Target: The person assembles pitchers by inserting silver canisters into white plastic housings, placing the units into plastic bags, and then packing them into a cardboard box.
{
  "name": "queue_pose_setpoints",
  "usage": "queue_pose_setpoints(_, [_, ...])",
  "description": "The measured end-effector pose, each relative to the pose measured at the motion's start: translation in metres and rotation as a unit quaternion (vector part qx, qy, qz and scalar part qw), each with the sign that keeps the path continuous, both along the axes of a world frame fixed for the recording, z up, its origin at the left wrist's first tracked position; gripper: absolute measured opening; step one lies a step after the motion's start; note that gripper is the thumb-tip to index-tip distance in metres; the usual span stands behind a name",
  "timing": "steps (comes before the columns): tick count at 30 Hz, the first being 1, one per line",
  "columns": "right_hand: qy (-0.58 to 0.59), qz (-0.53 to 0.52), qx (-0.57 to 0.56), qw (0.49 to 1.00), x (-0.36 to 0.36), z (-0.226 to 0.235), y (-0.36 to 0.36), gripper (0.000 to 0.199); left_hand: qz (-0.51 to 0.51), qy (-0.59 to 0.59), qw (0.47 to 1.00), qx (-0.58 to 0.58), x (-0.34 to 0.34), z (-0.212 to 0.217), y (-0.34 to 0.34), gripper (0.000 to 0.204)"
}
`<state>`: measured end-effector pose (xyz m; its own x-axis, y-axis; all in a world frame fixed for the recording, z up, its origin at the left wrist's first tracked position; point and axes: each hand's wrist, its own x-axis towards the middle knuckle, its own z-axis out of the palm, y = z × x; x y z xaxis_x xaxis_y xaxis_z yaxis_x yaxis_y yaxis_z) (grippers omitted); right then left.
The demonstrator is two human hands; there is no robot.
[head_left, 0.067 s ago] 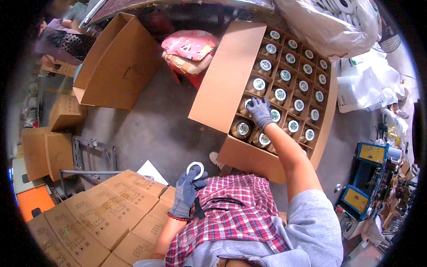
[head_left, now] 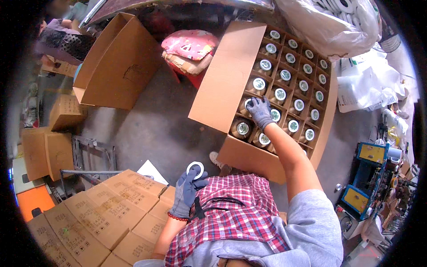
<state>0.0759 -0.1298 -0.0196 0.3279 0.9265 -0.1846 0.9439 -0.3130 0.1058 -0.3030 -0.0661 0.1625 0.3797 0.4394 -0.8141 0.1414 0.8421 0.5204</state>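
Note:
My left hand (head_left: 189, 189), in a grey glove, is closed around a white ring (head_left: 195, 170) in front of the plaid apron. My right hand (head_left: 261, 111), gloved too, reaches into an open carton (head_left: 251, 159) split by cardboard dividers. Its fingers are closed on a white ring (head_left: 246, 105) at the top of a glass jar in the left column; the hand partly hides that top. Glass jars (head_left: 279, 95) stand upright in the other compartments, most with white rings at their tops. One jar (head_left: 242, 128) sits in the compartment just nearer to me.
Stacked sealed cartons (head_left: 111, 209) fill the lower left. A tall open carton (head_left: 120, 66) and a red stool with a pink cushion (head_left: 190, 44) stand beyond. A clear bag of white rings (head_left: 338, 26) lies past the jar carton; a blue-and-yellow rack (head_left: 371, 153) is at right.

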Motion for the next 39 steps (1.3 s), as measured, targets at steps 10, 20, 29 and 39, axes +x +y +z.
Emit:
queue_pose_setpoints(10, [0.269,-0.11,0.148,0.945,0.017,-0.001,-0.021,0.031,-0.005,0.012,1.0,-0.003,0.01,-0.001,-0.005,0.043])
queue_pose_setpoints(20, [0.763,-0.147,0.056,0.627,-0.109,0.09,-0.033,0.048,-0.115,-0.022,0.987,0.112,0.034,-0.009,0.0,0.044])
queue_pose_setpoints(29, [0.785,-0.3,0.118,0.529,-0.153,0.111,-0.049,0.038,-0.217,-0.008,0.957,0.193,0.037,-0.034,-0.009,0.063])
queue_pose_setpoints(39, [0.128,-0.035,0.09,0.987,-0.083,0.011,-0.065,0.038,-0.239,0.037,0.961,0.13,0.005,-0.049,-0.013,0.056])
